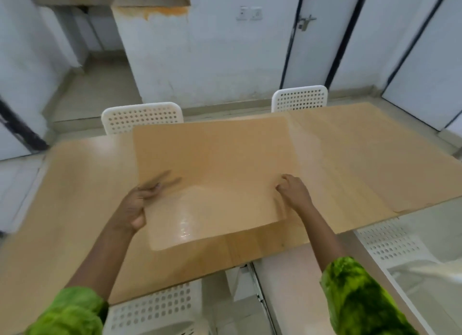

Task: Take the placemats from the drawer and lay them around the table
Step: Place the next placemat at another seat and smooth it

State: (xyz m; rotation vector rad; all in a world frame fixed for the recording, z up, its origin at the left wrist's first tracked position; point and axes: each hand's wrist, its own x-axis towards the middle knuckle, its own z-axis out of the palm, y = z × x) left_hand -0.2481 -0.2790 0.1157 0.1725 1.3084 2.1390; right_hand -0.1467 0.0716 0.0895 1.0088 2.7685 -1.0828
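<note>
A tan wooden table [75,184] fills the middle of the frame, with white perforated chairs [142,117] at its far edge and white walls and doors behind. At centre left, the placemat [212,164] is pinched at its left edge by the left hand [135,207]. At centre right, its near right corner is gripped by the curled right hand [295,189].

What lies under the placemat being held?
Under the placemat only the wooden table shows around its edges. Whether more mats lie beneath it is hidden.
</note>
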